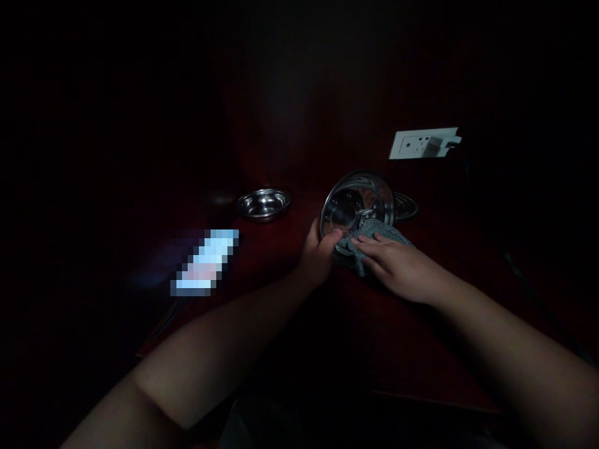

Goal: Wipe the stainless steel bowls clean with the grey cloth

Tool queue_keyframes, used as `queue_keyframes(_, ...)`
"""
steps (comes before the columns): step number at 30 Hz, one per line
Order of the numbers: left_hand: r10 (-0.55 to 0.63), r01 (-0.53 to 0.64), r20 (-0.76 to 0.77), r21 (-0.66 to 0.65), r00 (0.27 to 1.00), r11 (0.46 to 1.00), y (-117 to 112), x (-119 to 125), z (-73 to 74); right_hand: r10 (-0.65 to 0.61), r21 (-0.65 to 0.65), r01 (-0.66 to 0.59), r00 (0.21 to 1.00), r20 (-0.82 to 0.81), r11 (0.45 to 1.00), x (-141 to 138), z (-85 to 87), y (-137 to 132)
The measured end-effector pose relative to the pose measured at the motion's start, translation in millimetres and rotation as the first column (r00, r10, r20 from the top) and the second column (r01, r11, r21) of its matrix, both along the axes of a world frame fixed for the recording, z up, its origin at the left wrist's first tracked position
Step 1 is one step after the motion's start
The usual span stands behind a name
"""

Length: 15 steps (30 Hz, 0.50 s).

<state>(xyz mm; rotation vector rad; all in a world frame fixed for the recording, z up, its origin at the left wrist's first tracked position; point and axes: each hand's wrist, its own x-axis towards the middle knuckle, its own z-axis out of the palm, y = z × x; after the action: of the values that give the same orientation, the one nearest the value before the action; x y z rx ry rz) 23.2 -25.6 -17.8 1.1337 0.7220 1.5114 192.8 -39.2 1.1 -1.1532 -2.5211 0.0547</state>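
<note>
A shiny metal bowl (344,209) is tilted so that its inside faces me. My left hand (320,254) grips its lower left rim, thumb over the edge and the other fingers mostly hidden behind. On the bowl's lower right side lies a grey-green cloth (392,232), partly reaching into the bowl. My right hand (397,265) presses this cloth against the rim, its fingers closed over the fabric. Behind the bowl, on the right, part of another round metal dish (406,206) shows.
A second metal bowl (264,204) stands upright on the dark red table (299,324), left of my hands. A glowing, pixelated screen (206,262) is nearer on the left. On the back wall is a white socket panel (407,144) with a plug in it. The surroundings are very dark.
</note>
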Motion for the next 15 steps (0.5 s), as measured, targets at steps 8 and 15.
queue_keyframes(8,-0.149,0.151,-0.059,0.026,0.987,0.988,-0.1,-7.1,3.8,0.127,-0.032,-0.131,0.986,-0.108,0.991,-2.4,4.3,-5.2)
queue_keyframes(15,-0.316,0.319,0.053,-0.081,0.947,0.944,-2.7,-6.5,-3.4,0.242,-0.050,-0.257,0.949,-0.204,0.965,-6.0,9.2,-10.5)
